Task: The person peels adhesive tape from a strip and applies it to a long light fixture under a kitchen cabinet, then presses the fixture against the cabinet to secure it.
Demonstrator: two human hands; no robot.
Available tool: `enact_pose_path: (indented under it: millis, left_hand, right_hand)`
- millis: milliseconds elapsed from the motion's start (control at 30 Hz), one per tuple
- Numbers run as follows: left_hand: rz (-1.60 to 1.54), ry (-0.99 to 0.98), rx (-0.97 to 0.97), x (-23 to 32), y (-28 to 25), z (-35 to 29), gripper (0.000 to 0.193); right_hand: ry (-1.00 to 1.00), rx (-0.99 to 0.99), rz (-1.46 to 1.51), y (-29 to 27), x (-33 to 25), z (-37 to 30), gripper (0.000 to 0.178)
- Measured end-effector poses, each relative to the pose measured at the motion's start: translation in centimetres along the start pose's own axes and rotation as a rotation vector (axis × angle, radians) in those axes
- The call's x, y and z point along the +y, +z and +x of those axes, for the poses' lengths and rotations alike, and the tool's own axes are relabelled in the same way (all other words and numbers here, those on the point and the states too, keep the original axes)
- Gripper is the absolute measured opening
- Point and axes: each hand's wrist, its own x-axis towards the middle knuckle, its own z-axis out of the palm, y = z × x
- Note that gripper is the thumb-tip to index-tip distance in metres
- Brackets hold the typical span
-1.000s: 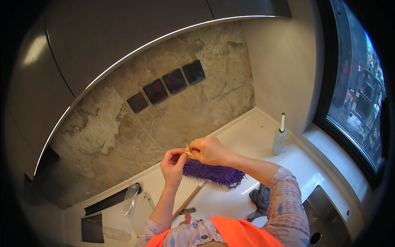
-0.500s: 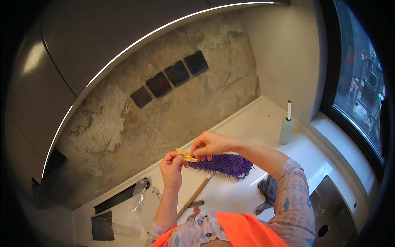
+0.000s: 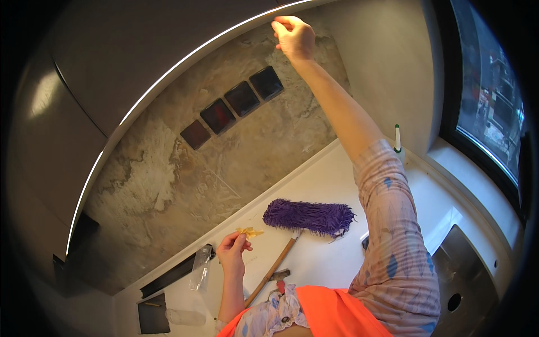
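My left hand (image 3: 232,251) pinches a crumpled yellow scrap (image 3: 250,231) above the white counter (image 3: 328,264). What the scrap is made of is unclear. Raised high, my right hand (image 3: 296,40) is close to the light strip (image 3: 236,28) beneath the dark cabinets. Its fingers are drawn together, and anything between them is too small to make out. To the right of my left hand lies a shaggy purple duster head (image 3: 309,218). Below it, a wooden stick (image 3: 272,271) lies slantwise, beside a metal hammer-like head (image 3: 279,274) partly hidden by my clothing.
Four dark square plates (image 3: 241,98) are set in the stone-look wall. A green-and-white bottle top (image 3: 397,137) shows behind my right arm. A steel sink (image 3: 463,281) is at right. Clear plastic packaging (image 3: 201,267) and a dark open slot (image 3: 174,276) are at left.
My right hand has left the yellow scrap and risen far up to the light strip. My left hand, still holding the scrap, has dropped slightly. My right arm now covers most of the bottle.
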Motion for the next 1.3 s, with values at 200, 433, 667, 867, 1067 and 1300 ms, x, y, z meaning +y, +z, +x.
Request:
enact_pose_path:
  millis: [200,433,667,867,1067,1300]
  left_hand:
    - [0.056,-0.057,0.066,-0.7,-3.0,-1.5,0.008]
    - [0.073,-0.126,0.090,-1.9,-4.4,-3.4,0.009]
    - [0.049,-0.131,0.079,-2.2,-4.0,-3.7,0.010]
    - [0.046,-0.134,0.052,-2.3,-4.2,-3.7,0.011]
    - [0.043,-0.159,0.093,-2.8,-5.4,-4.5,0.013]
    - [0.019,-0.149,0.076,-2.8,-4.7,-4.2,0.014]
  right_hand:
    - [-0.183,0.053,-0.385,1.2,-2.2,-0.7,0.021]
    - [-0.343,0.058,-0.512,0.8,-2.4,0.1,0.023]
    - [-0.100,0.088,-0.531,2.4,-4.2,-0.8,0.018]
    - [-0.065,0.205,-0.496,3.2,-4.0,-0.2,0.014]
    - [-0.299,0.112,-0.462,2.2,-2.6,-1.2,0.020]
    - [-0.270,0.135,-0.540,2.2,-2.8,-0.6,0.019]
